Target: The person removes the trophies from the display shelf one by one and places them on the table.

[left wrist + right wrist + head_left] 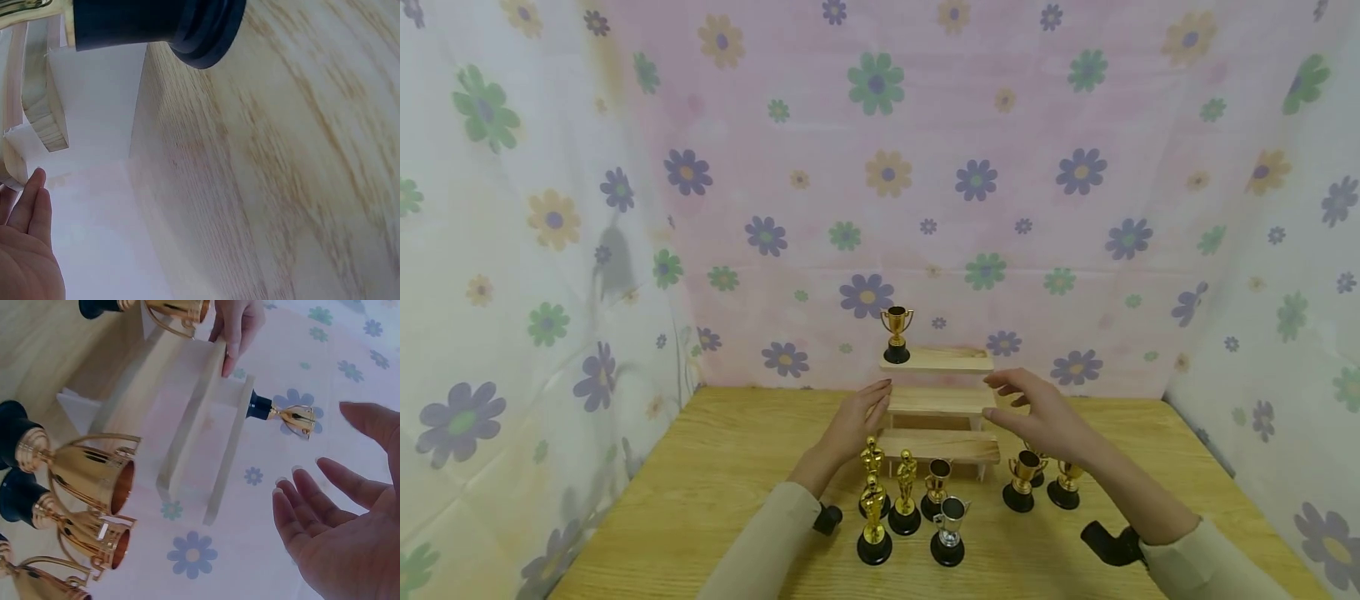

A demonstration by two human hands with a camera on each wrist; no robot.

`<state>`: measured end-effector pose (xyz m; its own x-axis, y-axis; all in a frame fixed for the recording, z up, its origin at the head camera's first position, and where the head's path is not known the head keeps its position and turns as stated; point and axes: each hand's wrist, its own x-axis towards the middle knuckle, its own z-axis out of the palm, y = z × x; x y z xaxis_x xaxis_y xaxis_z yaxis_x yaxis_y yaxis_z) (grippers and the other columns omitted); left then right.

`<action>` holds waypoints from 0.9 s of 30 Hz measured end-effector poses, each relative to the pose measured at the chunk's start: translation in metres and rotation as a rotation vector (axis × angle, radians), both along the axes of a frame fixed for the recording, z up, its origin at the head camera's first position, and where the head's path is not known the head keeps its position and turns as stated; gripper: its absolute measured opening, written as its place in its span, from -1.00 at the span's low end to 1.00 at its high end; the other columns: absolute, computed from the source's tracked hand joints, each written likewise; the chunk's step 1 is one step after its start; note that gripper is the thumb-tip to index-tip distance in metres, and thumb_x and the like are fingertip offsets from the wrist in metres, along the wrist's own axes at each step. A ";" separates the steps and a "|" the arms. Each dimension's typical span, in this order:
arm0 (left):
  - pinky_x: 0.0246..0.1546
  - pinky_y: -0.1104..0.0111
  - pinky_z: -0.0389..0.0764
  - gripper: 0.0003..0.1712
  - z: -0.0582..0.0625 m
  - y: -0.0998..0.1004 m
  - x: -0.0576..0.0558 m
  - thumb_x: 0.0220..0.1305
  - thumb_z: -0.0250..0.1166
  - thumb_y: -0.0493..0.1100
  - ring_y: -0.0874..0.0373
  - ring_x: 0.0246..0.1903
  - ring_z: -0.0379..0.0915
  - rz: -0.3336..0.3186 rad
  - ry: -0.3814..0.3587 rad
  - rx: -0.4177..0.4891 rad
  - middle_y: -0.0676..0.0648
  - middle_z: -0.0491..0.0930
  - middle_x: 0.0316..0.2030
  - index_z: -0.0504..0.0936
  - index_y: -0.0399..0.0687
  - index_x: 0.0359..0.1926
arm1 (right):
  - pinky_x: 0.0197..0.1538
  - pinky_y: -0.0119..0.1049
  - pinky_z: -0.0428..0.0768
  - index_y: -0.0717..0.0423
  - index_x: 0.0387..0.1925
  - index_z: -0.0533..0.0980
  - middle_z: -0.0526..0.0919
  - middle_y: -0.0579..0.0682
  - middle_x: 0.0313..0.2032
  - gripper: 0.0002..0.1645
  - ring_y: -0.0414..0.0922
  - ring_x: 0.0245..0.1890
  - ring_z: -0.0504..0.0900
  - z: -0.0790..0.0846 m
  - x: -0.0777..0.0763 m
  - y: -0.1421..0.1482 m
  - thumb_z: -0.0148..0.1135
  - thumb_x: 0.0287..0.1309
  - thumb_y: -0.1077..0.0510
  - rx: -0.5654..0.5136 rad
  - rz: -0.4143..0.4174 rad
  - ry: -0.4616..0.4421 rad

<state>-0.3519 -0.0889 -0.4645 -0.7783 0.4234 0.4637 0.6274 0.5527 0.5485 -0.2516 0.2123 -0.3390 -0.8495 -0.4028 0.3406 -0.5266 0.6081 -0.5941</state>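
A stepped wooden stand [936,400] has three light boards one above another. On the left end of its top board stands a gold trophy cup [897,333] with a black base. My left hand [854,423] touches the left end of the middle board with nearly straight fingers, also visible in the left wrist view [28,244]. Beside the stand's right end is my right hand [1037,408], thumb and fingers apart and nothing between them. In the right wrist view this hand [344,519] is spread with its palm showing, away from the boards.
In front of the stand stand three gold statuettes [906,487], a gold cup [937,487] and a silver cup [951,525]. More gold cups [1022,479] are at the right, under my right forearm. Flowered cloth [880,192] surrounds the wooden table [737,467].
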 end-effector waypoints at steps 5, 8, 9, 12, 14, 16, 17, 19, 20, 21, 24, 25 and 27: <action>0.28 0.16 0.26 -0.53 0.000 0.000 0.000 0.49 -0.09 -0.09 0.02 0.30 0.17 0.009 0.003 -0.006 -0.18 0.30 0.30 0.36 -0.22 0.29 | 0.06 0.02 0.49 0.16 0.22 0.36 0.47 0.12 0.12 -0.34 0.08 0.07 0.46 0.009 -0.020 -0.009 0.21 0.21 -0.10 0.028 -0.020 -0.015; 0.28 0.18 0.25 -0.53 -0.001 0.000 -0.001 0.49 -0.09 -0.08 0.05 0.30 0.17 0.016 -0.008 -0.003 -0.15 0.30 0.30 0.36 -0.20 0.29 | 0.08 0.02 0.47 0.15 0.24 0.34 0.45 0.14 0.14 -0.34 0.11 0.09 0.44 0.013 -0.032 -0.015 0.19 0.22 -0.09 0.030 -0.023 -0.034; 0.28 0.19 0.25 -0.52 -0.001 0.000 -0.001 0.49 -0.10 -0.07 0.05 0.31 0.17 0.017 -0.013 -0.001 -0.15 0.29 0.30 0.36 -0.21 0.29 | 0.08 0.03 0.47 0.14 0.25 0.33 0.45 0.14 0.15 -0.34 0.12 0.09 0.44 0.014 -0.036 -0.018 0.19 0.22 -0.09 0.031 -0.025 -0.044; 0.28 0.18 0.24 -0.51 -0.001 0.000 -0.001 0.49 -0.11 -0.06 0.05 0.31 0.16 0.012 -0.023 0.003 -0.15 0.28 0.31 0.36 -0.21 0.29 | 0.08 0.02 0.47 0.12 0.26 0.33 0.45 0.14 0.15 -0.32 0.13 0.09 0.45 0.015 -0.048 -0.025 0.21 0.20 -0.10 0.046 -0.037 -0.069; 0.28 0.17 0.24 -0.51 0.000 0.000 -0.001 0.49 -0.11 -0.05 0.04 0.31 0.16 0.006 -0.023 0.002 -0.17 0.28 0.31 0.35 -0.22 0.29 | 0.08 0.02 0.48 0.12 0.26 0.32 0.45 0.14 0.14 -0.29 0.13 0.08 0.46 0.016 -0.057 -0.030 0.22 0.18 -0.14 0.052 -0.043 -0.085; 0.29 0.18 0.24 -0.51 0.000 0.000 -0.001 0.49 -0.11 -0.05 0.05 0.31 0.15 0.010 -0.024 -0.007 -0.16 0.28 0.31 0.35 -0.18 0.30 | 0.07 0.02 0.49 0.14 0.26 0.31 0.45 0.15 0.13 -0.26 0.13 0.07 0.46 0.015 -0.065 -0.036 0.23 0.16 -0.16 0.056 -0.047 -0.097; 0.29 0.18 0.24 -0.51 0.000 0.000 -0.001 0.49 -0.12 -0.04 0.05 0.31 0.15 0.012 -0.022 -0.012 -0.16 0.28 0.31 0.34 -0.17 0.30 | 0.07 0.02 0.49 0.14 0.26 0.31 0.45 0.15 0.13 -0.25 0.13 0.07 0.46 0.015 -0.069 -0.039 0.23 0.15 -0.16 0.054 -0.049 -0.108; 0.29 0.19 0.23 -0.51 0.000 0.000 -0.001 0.50 -0.12 -0.04 0.05 0.32 0.15 0.018 -0.023 -0.018 -0.13 0.27 0.32 0.34 -0.16 0.31 | 0.07 0.02 0.48 0.16 0.27 0.30 0.44 0.16 0.13 -0.23 0.13 0.08 0.44 0.015 -0.076 -0.045 0.24 0.15 -0.16 0.043 -0.050 -0.136; 0.29 0.18 0.24 -0.51 0.000 0.000 0.000 0.50 -0.12 -0.04 0.04 0.32 0.15 0.018 -0.022 -0.018 -0.12 0.27 0.32 0.34 -0.16 0.31 | 0.08 0.02 0.48 0.16 0.27 0.30 0.44 0.16 0.13 -0.22 0.13 0.09 0.44 0.014 -0.080 -0.049 0.24 0.14 -0.17 0.041 -0.056 -0.148; 0.28 0.18 0.24 -0.51 0.001 0.000 0.000 0.50 -0.12 -0.03 0.05 0.32 0.15 0.022 -0.026 -0.018 -0.10 0.26 0.32 0.34 -0.16 0.31 | 0.07 0.01 0.48 0.15 0.27 0.30 0.44 0.16 0.13 -0.22 0.11 0.09 0.44 0.013 -0.085 -0.052 0.24 0.14 -0.18 0.042 -0.062 -0.158; 0.28 0.17 0.26 -0.51 0.000 0.000 0.001 0.49 -0.12 -0.03 0.05 0.32 0.15 0.018 -0.032 -0.009 -0.06 0.25 0.33 0.35 -0.16 0.30 | 0.08 0.00 0.48 0.14 0.26 0.30 0.44 0.15 0.15 -0.22 0.08 0.10 0.43 0.009 -0.096 -0.061 0.26 0.12 -0.17 0.023 -0.087 -0.200; 0.27 0.16 0.26 -0.51 0.000 0.000 0.000 0.49 -0.12 -0.03 0.05 0.31 0.15 0.016 -0.029 -0.008 -0.05 0.25 0.33 0.35 -0.16 0.30 | 0.08 -0.01 0.49 0.13 0.26 0.31 0.44 0.15 0.15 -0.22 0.07 0.10 0.44 0.007 -0.100 -0.064 0.27 0.11 -0.17 0.013 -0.097 -0.211; 0.27 0.15 0.27 -0.51 -0.001 0.000 0.000 0.49 -0.12 -0.03 0.04 0.31 0.15 0.007 -0.024 -0.002 -0.05 0.25 0.32 0.35 -0.17 0.30 | 0.08 -0.02 0.49 0.12 0.25 0.32 0.44 0.16 0.16 -0.22 0.05 0.10 0.43 0.004 -0.106 -0.070 0.29 0.10 -0.17 -0.009 -0.109 -0.232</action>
